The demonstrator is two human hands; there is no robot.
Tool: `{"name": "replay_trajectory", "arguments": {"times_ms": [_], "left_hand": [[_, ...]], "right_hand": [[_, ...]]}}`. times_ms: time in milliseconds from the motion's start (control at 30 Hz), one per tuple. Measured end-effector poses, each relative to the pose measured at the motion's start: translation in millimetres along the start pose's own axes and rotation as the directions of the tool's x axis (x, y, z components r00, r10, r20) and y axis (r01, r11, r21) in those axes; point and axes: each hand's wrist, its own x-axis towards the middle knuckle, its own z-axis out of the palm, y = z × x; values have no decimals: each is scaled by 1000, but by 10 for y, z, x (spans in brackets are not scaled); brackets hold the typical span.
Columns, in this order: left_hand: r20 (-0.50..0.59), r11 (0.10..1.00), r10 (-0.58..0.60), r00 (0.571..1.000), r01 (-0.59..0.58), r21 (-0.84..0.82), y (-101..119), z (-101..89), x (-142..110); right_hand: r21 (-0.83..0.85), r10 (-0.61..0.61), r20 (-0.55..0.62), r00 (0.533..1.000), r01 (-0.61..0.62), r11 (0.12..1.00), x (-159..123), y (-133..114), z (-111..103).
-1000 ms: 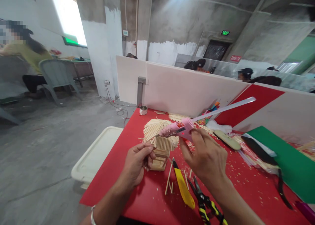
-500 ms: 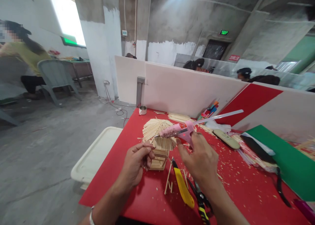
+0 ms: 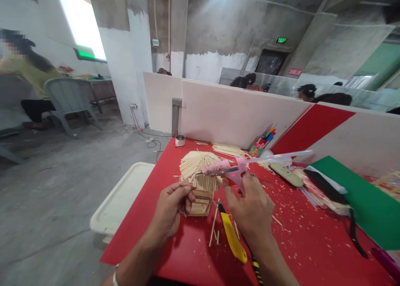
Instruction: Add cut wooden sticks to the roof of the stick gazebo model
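**Glue gun's nozzle points left, over the stick model**

The stick model (image 3: 200, 165) is on the desk (image 3: 300, 252), in front of you, just beyond the fingertips of your left hand (image 3: 170, 209). This hand is the nearer one; its fingers are pinched narrow, but I cannot tell whether a thin piece is between them. Your right hand (image 3: 253, 202) is wrapped around the pink glue gun (image 3: 229, 169). The gun's long axis runs across the desk, from the nozzle at left to the clear glue stick (image 3: 290, 154) at right. The nozzle appears above the model; I cannot tell if it touches.

By count, there are one model, one glue gun, one visible glue stick, one yellow knife (image 3: 233, 236), one cup (image 3: 180, 141) and one pen holder (image 3: 256, 149). Three loose sticks (image 3: 213, 225) lie just left of the knife. The farther sticks are too many to count.
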Motion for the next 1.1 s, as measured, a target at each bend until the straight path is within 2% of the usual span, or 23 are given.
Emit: {"name": "replay_trajectory", "arguments": {"times_ms": [200,533,733,867,1000,1100], "left_hand": [[-14,1000,-12,1000,12,-5,16,3,-5],[-13,1000,-8,1000,8,3,-5,-14,13],[-13,1000,-11,1000,11,13,16,-7,21],[-21,1000,-5,1000,6,28,24,-14,40],[-43,997,-25,999,28,71,53,-53,15],[-69,993,-28,997,36,114,19,-77,-58]], "right_hand": [[-33,29,5,1000,-29,999,-50,-48,-8],[-21,189,17,982,-188,982,-69,-51,-178],[24,301,149,942,-308,951,-132,-41,-151],[73,382,254,888,-412,908,-122,-30,-167],[110,450,375,811,-521,846,-164,176,-212],[46,516,332,789,-561,827,-342,554,-231]]}}
